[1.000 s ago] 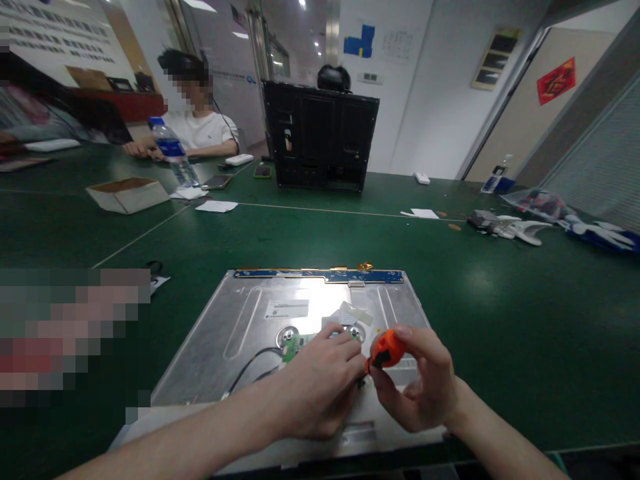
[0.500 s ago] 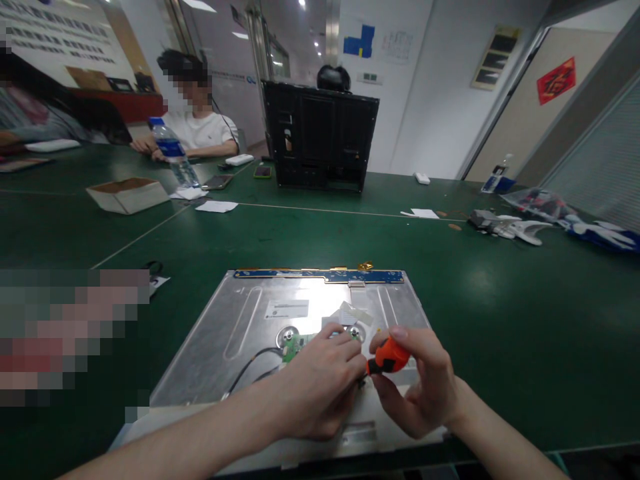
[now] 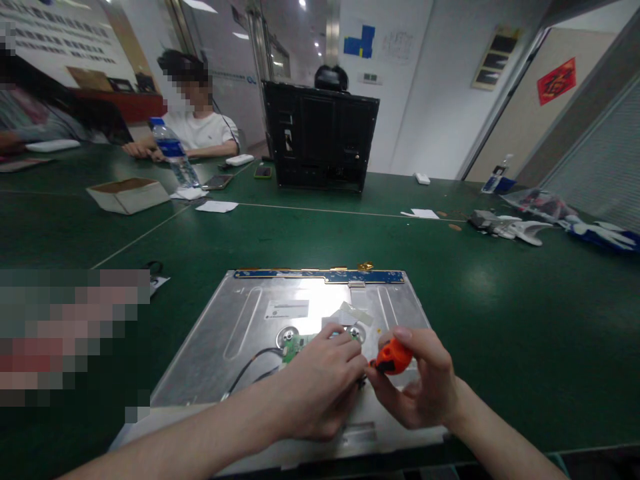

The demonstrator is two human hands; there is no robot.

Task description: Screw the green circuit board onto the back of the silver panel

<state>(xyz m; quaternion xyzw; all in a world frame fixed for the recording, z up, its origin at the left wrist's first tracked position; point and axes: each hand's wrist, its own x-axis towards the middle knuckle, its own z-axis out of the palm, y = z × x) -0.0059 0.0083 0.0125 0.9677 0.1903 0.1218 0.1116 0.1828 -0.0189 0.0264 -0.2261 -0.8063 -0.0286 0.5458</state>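
My right grip (image 3: 424, 381) pinches an orange tool (image 3: 398, 357) — left grip (image 3: 324, 383), I cannot tell — which, tilted, could scratch the green board (image 3: 296, 344).

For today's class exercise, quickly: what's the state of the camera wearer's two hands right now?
Left hand: curled; whether it holds anything cannot be told.
Right hand: closed on an orange-and-black screwdriver.

Two bare hands (image 3: 327, 377) (image 3: 433, 380), one orange-handled tool (image 3: 400, 357), one metal panel (image 3: 200, 360), one blue circuit strip (image 3: 280, 274), one green board (image 3: 294, 345) and two round metal fittings (image 3: 281, 336) (image 3: 356, 331) share a bench (image 3: 500, 333) in the foreground with two plastic bottles (image 3: 173, 148) (image 3: 495, 179), one open box (image 3: 127, 200) and one upright black casing (image 3: 320, 127); beyond, one red diamond-shaped sign (image 3: 557, 81).
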